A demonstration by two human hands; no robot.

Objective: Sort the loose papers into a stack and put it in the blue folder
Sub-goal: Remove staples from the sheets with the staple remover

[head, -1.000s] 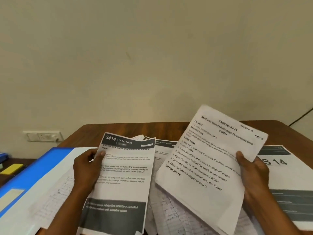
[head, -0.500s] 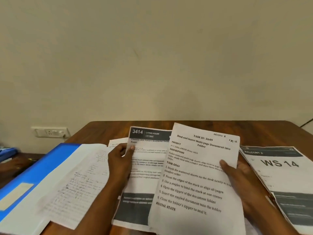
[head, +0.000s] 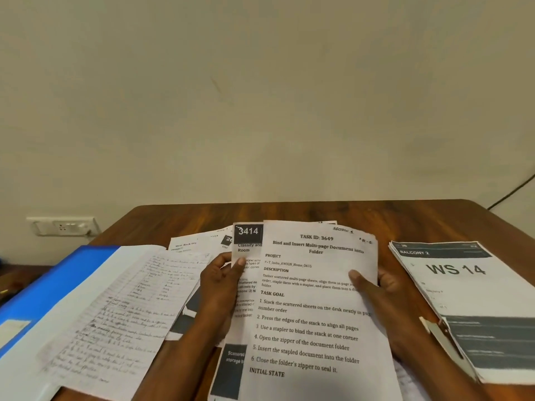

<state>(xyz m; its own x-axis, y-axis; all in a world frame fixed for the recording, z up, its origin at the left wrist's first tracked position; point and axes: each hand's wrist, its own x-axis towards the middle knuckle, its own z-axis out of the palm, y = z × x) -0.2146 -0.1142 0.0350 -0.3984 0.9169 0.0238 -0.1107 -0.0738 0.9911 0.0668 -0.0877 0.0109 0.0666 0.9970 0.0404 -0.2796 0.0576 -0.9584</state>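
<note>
My left hand (head: 221, 280): curled round the left edge of the sheet headed "3414" (head: 248, 241), thumb lying on its printed face, fingers hidden behind it.
My right hand (head: 373, 287): gripping the right edge of the sheet headed "TASK ID: 3649" (head: 311, 308), thumb pressed flat on the text, fingers tucked behind the paper.
How the two sheets lie: the TASK ID sheet is on top and covers most of the 3414 sheet, leaving only a strip of it showing along the left. Both are held low over the table, in front of me at the centre.
Other loose papers: a handwritten page (head: 121, 311) lies to my left, partly on the folder. More printed sheets (head: 197, 244) peek out behind my left hand. A pile topped with "WS 14" (head: 466, 290) rests to my right, well apart from the held sheets.
Blue folder (head: 55, 285): lying open at the far left of the table, its blue cover showing along the outer edge, pale inside face towards me.
Table (head: 405, 221): dark brown wood, set against a plain cream wall (head: 260, 96).
Wall socket (head: 62, 226): white, low on the wall at left.
</note>
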